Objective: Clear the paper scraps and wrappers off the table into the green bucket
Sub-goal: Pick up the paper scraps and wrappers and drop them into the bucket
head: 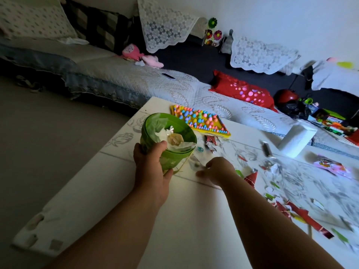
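My left hand grips the side of the green bucket, which is tilted toward me over the white table. Inside the bucket lie white tissue, foil and a yellowish wrapper. My right hand is just right of the bucket, low on the table, fingers curled over a small clear scrap; whether it holds the scrap is unclear. A foil wrapper lies beyond that hand. Red wrappers and several paper scraps are scattered over the right side of the table.
A yellow board with coloured pegs lies behind the bucket. A white tissue pack, a small dark lighter-like object and a pink packet sit at the far right. Cushioned floor seating runs beyond the table.
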